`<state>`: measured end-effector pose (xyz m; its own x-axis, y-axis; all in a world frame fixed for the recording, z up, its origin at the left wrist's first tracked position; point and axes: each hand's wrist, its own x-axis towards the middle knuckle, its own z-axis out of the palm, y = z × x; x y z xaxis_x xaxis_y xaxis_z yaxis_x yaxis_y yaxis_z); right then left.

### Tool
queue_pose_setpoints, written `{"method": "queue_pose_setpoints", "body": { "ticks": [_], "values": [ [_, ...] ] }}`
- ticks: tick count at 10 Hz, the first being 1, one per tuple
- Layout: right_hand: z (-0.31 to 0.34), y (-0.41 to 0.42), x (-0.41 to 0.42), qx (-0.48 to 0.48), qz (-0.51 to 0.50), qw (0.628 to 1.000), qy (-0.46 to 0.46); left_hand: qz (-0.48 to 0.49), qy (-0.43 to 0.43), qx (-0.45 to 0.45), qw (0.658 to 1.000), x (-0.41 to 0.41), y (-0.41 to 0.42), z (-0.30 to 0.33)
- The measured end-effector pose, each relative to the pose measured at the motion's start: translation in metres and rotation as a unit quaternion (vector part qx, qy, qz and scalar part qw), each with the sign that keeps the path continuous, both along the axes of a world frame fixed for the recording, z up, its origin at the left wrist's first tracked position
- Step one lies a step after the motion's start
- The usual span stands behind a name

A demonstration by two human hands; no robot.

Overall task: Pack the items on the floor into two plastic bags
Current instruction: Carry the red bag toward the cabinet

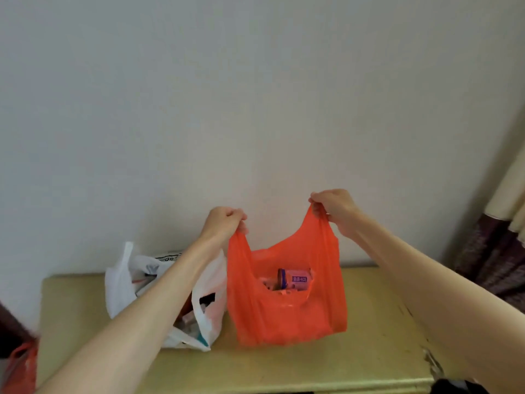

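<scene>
both grips pinch orange bag (287,302) handles, l hand (224,223) + r hand (335,209).

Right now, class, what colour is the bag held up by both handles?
Orange-red bag, seen in the head view, the only view given.

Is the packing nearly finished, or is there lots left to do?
It looks nearly finished. The white bag sits filled on the yellowish tabletop. The left hand and right hand each grip a handle of the orange bag, which already holds a purple carton. The floor is out of view, so leftovers cannot be ruled out.
</scene>
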<state>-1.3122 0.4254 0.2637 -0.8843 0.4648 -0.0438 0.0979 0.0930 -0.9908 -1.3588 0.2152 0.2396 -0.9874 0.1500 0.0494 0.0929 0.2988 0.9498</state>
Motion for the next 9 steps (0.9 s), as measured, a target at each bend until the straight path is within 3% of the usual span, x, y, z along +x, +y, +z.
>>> {"method": "queue_pose_setpoints", "body": {
  "ticks": [2,4,7,9],
  "values": [
    [-0.034,0.019,-0.082,0.015,-0.056,0.997,-0.055,-0.034,-0.045,0.027,0.998,-0.091,0.015,-0.031],
    [-0.063,0.035,-0.130,0.044,-0.090,0.993,-0.056,-0.075,-0.029,-0.019,0.997,-0.151,0.026,-0.048],
    [-0.113,0.051,-0.154,0.066,-0.046,0.990,-0.119,-0.030,-0.060,-0.067,0.996,-0.182,0.013,-0.097],
    [-0.116,0.054,-0.166,0.092,-0.007,0.984,-0.152,-0.079,-0.070,-0.129,0.986,-0.194,0.006,-0.093]
  ]
}}
